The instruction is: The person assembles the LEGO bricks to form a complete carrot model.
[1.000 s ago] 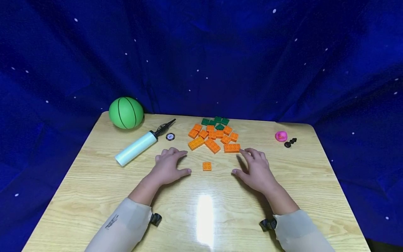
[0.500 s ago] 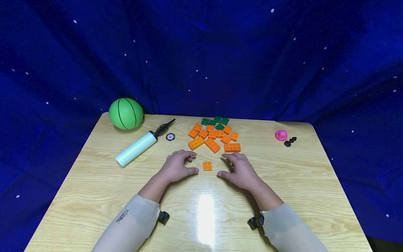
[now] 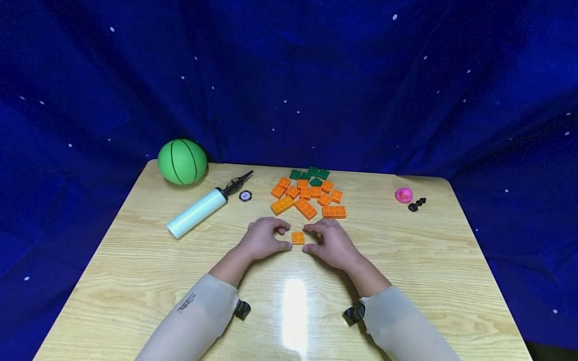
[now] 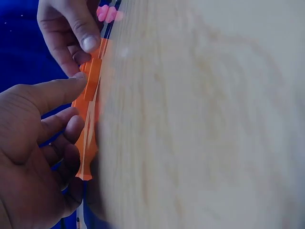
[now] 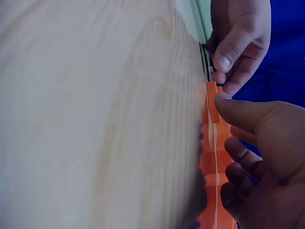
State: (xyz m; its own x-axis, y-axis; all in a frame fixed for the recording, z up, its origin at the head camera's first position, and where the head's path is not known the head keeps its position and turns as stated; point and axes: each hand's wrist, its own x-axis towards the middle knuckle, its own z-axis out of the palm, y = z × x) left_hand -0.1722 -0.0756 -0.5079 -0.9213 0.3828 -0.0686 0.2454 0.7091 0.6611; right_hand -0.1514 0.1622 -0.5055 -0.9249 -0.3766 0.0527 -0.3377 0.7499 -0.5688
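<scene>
A small square orange building brick (image 3: 298,238), with studs facing up, lies on the table between my two hands. To its left is my left hand (image 3: 266,238), thumb and index finger apart, tips right beside the brick. From the other side my right hand (image 3: 331,243) mirrors it, its thumb and index tips close to the brick's right edge. Neither hand pinches anything. The left wrist view has the left thumb (image 4: 62,93) overlapping the orange brick (image 4: 93,78). Seen from the right wrist, the right thumb (image 5: 243,110) points at that brick (image 5: 212,100).
Beyond the hands lie several loose orange bricks (image 3: 305,208) and dark green bricks (image 3: 316,173). At left are a green ball (image 3: 182,161), a hand pump (image 3: 198,213) and a poker chip (image 3: 245,196). A pink rubber duck (image 3: 404,195) and a small black object (image 3: 416,204) sit far right.
Both hands have moved inward from either side, closing in on the small square brick. The right hand has left the spot near the long orange brick. The bricks stay where they were.
</scene>
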